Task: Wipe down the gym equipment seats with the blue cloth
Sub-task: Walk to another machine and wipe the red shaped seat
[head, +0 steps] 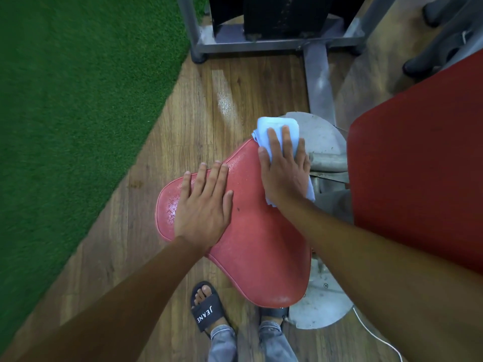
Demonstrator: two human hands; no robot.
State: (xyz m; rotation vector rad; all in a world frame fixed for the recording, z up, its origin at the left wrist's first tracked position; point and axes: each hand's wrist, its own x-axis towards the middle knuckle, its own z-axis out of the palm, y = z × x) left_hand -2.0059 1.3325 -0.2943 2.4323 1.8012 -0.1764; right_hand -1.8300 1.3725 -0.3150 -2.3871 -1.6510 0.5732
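**Flat palm on the cloth, other hand bracing the seat**

The right hand (283, 173) lies flat on the blue cloth (277, 126), fingers straight and slightly spread. It presses the cloth onto the narrow far end of the red seat (261, 244). Part of the cloth overhangs that tip, and a corner shows below the wrist. The left hand (202, 207) rests palm-down on the seat's left lobe, fingers straight and close together, gripping nothing. It appears to be steadying the pad.

For a clean stroke, the pressure should come from the whole palm, so the cloth drags evenly instead of bunching under the fingertips. With the cloth at the far tip, the natural pass is a pull back toward the body along the seat's length. Overlapping passes across both lobes would follow.

The grained surface glistens with fine droplets near the left hand, which suggests it is wet. Slow strokes would lift that moisture rather than smear it. The left hand covers a patch that also needs wiping, so it is best moved onto a finished area once the cloth reaches it. The piped rim deserves its own run, with the cloth wrapped over the edge.

The seat stands above a grey metal base (321, 137). A larger, darker red pad (423, 165) rises just beside it on the right. A wooden floor (235, 87) lies below, with green turf (78, 87) to the left and a machine frame (261, 45) beyond. A sandal (206, 312) shows at the near end.
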